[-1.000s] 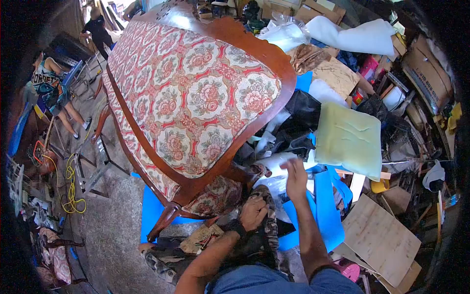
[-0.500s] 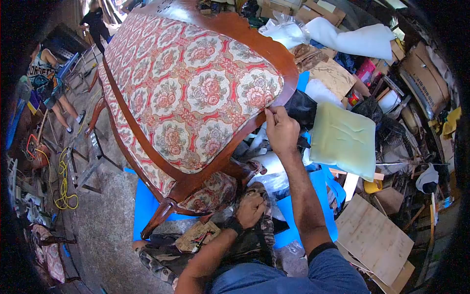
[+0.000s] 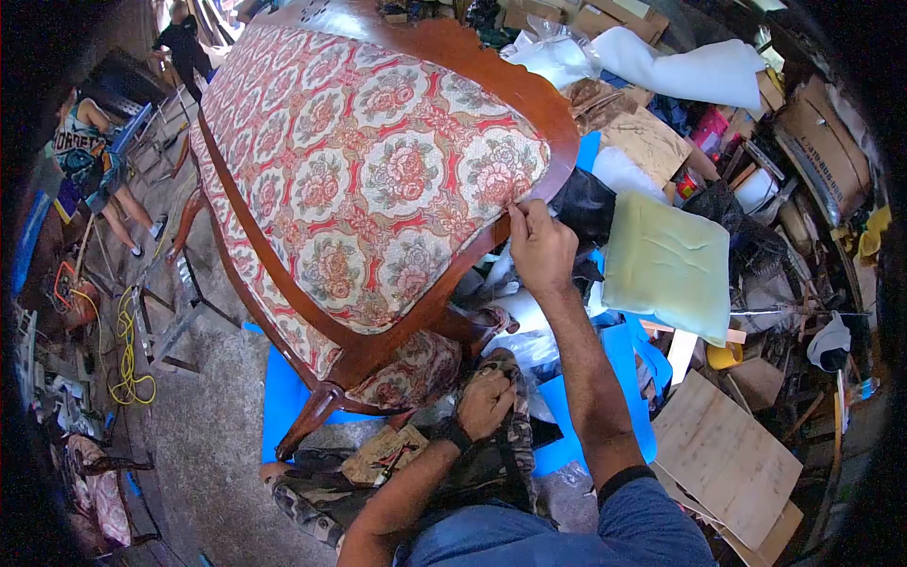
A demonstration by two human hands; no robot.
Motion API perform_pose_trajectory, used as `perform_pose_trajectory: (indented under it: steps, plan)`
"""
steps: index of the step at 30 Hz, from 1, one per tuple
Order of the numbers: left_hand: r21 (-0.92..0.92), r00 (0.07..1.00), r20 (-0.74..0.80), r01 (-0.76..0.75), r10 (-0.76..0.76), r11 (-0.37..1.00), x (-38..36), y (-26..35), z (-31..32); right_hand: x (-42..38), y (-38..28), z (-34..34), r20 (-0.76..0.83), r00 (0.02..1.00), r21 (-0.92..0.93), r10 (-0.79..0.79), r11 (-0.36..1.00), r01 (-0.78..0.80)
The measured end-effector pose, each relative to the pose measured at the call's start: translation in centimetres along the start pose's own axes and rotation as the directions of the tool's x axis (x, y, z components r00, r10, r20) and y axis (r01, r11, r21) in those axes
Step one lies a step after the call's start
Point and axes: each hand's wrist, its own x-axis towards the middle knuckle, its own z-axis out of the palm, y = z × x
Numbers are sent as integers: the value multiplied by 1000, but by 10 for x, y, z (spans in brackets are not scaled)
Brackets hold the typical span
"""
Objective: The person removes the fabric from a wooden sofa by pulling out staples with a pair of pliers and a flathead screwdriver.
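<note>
In front of me is a carved wooden sofa frame [image 3: 548, 142] with a padded panel of floral upholstery fabric [image 3: 321, 180]. My right hand [image 3: 544, 248] is closed in a pinch at the fabric's lower right edge, where it meets the wood. What the fingertips hold, if anything, is too small to tell. My left hand [image 3: 487, 403], with a dark band at the wrist, rests on my knee in camouflage trousers [image 3: 510, 378]. Its fingers are curled and partly hidden. By my left forearm, a small tool [image 3: 389, 467] lies on a wooden piece [image 3: 367, 461].
A yellowish foam cushion [image 3: 666, 267], blue sheets [image 3: 567, 416], plywood panels [image 3: 727, 454] and mixed scrap crowd the right side. At left are a yellow cord [image 3: 128, 364], a metal frame [image 3: 175, 331] and two people, one in a sleeveless top [image 3: 85, 142].
Both hands stay almost in place; the right keeps its pinch at the fabric edge. The view has shifted slightly. The person in the sleeveless top has changed posture a little.
</note>
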Motion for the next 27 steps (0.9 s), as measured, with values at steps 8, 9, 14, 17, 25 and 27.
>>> perform_pose_trajectory:
  steps: [8,9,14,17,25,27]
  plan:
    - [-14,1000,2,-27,27,1000,0,0,2,1,-3,-1,-7,1000,20,17,1000,-17]
    - [-15,999,-8,-33,33,999,-1,-1,3,1,-4,-1,-7,1000,27,15,1000,-15]
    - [-24,999,-6,-36,36,999,1,3,-3,2,-5,1,-14,1000,-3,-21,1000,21]
    - [-14,998,-26,-51,50,999,-2,-2,0,2,-6,-1,-14,1000,-2,-25,1000,25]
    - [-31,1000,-3,-22,22,999,-1,2,-1,0,-6,-2,10,1000,2,25,1000,-25]
    - [-24,1000,7,-30,30,999,-1,-3,0,0,-6,-1,18,1000,-4,23,1000,-22]
